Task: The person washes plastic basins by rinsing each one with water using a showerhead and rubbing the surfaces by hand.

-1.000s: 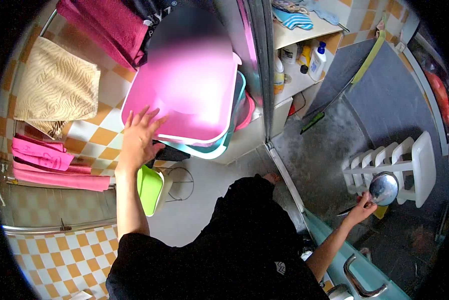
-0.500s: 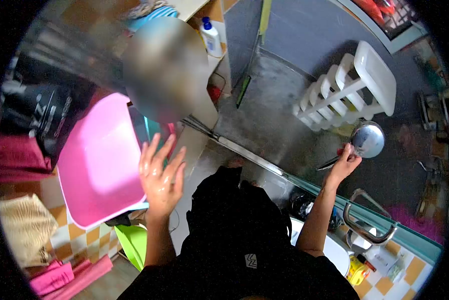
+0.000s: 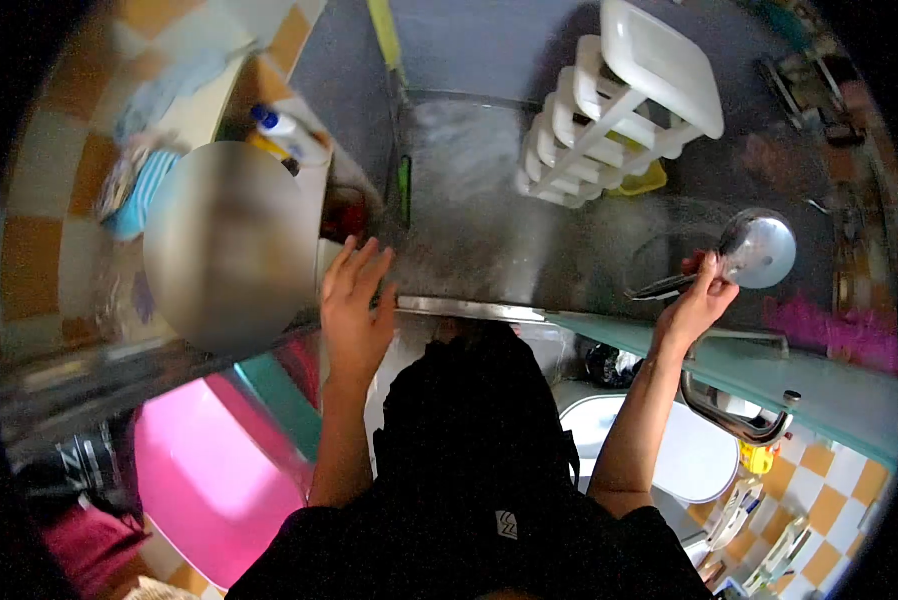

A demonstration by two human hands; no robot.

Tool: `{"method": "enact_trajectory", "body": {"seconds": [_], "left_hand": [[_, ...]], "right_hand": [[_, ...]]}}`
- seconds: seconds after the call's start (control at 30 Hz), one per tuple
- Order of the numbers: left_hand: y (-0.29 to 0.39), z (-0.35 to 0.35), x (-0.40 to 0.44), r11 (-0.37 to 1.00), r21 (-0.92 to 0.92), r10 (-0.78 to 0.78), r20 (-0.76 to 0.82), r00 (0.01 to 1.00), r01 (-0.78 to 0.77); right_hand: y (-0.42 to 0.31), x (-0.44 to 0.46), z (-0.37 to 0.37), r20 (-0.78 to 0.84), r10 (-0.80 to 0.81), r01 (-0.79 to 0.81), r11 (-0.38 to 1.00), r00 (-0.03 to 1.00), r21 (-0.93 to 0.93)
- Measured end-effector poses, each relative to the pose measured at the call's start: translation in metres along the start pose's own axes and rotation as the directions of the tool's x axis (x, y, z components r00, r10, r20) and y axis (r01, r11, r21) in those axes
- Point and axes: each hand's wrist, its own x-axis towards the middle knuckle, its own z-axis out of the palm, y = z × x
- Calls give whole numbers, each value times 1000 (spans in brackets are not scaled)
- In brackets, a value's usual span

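Gripping a silver shower head (image 3: 759, 248) in the curled fingers of the right hand (image 3: 702, 300), out over the dark stall floor (image 3: 459, 215) and near the glass door (image 3: 834, 380). Holding up the left hand (image 3: 356, 325) with fingers loosely spread, near the metal sill (image 3: 469, 308). Farther out, facing a white tiered rack (image 3: 609, 110); at lower left, beside a pink basin (image 3: 204, 470).

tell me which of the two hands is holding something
The right hand: it grips the round silver shower head, whereas the left hand is open, fingers apart, with nothing visible in it.
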Motion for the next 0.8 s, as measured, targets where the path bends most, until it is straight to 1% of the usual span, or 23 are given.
{"method": "enact_trajectory", "body": {"seconds": [0.03,0.07,0.1,0.2,0.27,0.3,0.33,0.4,0.43,0.53,0.57,0.63,0.7,0.73,0.8], "left_hand": [[-5,5,6,1000,-8,6,-2,1000,-6],[-12,11,13,1000,-16,8,-3,1000,-9],[-26,19,18,999,10,44,-41,998,-43],[-42,33,30,991,0,-130,-75,989,130],[-45,44,48,938,-175,-315,-59,947,301],[-43,51,53,886,-258,-407,-29,913,387],[-40,58,58,875,-294,-403,0,915,385],[-38,76,71,850,-370,-389,42,920,376],[-37,89,74,865,-416,-298,21,954,280],[-19,111,91,828,-464,-245,206,947,315],[-25,125,98,822,-486,-205,232,951,296],[-8,139,128,810,-511,-168,266,949,286],[-3,166,156,784,-557,-128,289,949,275],[7,175,175,762,-581,-102,329,939,287],[36,197,214,719,-619,-42,413,910,315]], "right_hand": [[1,6,2,-22,-10,10,1000,1000,15],[-1,11,6,-53,-38,38,999,998,-11],[-7,13,11,-46,4,-5,1000,999,-17],[-5,22,11,-19,104,-104,994,994,-41],[5,30,12,6,108,-107,991,994,-78],[10,33,10,16,134,-130,978,991,-163],[14,35,12,23,130,-127,987,991,-102],[20,39,12,39,179,-174,978,983,-118],[23,43,14,23,214,-209,970,977,-125],[27,49,11,-45,262,-266,958,964,-107],[30,54,8,-62,254,-260,958,965,-122],[35,66,0,-96,229,-242,958,969,-156],[41,82,0,-177,279,-295,953,944,-73],[43,88,1,-217,305,-319,947,927,-33],[49,105,9,-285,303,-319,948,909,-9]]}}
